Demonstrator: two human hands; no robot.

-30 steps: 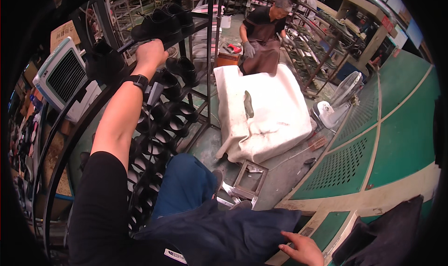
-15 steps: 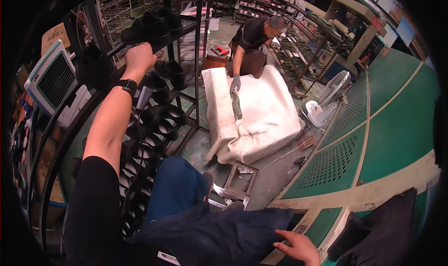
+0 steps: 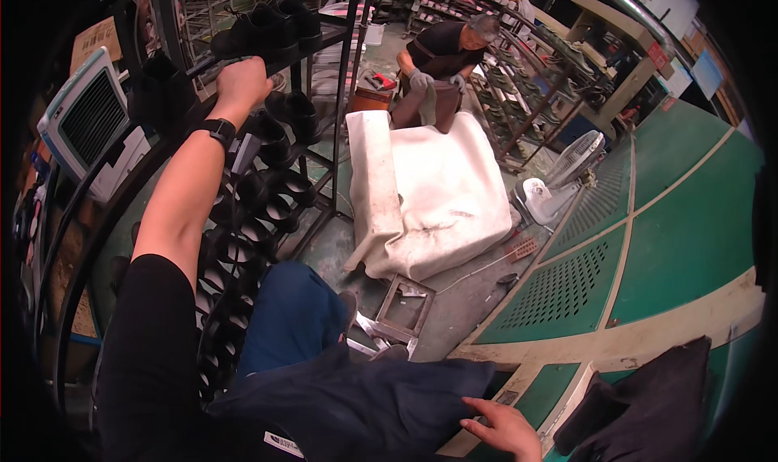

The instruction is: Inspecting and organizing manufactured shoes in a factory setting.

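Note:
My left hand [image 3: 243,83] is closed over the dark metal bar of a tall shoe rack [image 3: 347,89] and wears a black wristband. Black shoes [image 3: 258,28] stand on the top shelf beyond it, and more black shoes [image 3: 279,130] fill the tiers below. At the lower right, my right hand [image 3: 504,429] has its fingers stretched out, at the edge of my dark blue clothing [image 3: 365,405] and beside the green machine's pale ledge. Nothing shows in its fingers.
Ahead, a seated co-worker [image 3: 446,53] in grey gloves handles an olive piece [image 3: 442,105] behind a cloth-covered block [image 3: 446,186]. A white fan [image 3: 571,158] and green cabinet [image 3: 681,211] line the right; a metal stool frame [image 3: 403,306] and air cooler [image 3: 89,130] stand nearby.
The view has shifted slightly. My left hand keeps its hold on the rack bar. The co-worker has lifted the olive piece off the covered block toward their body.

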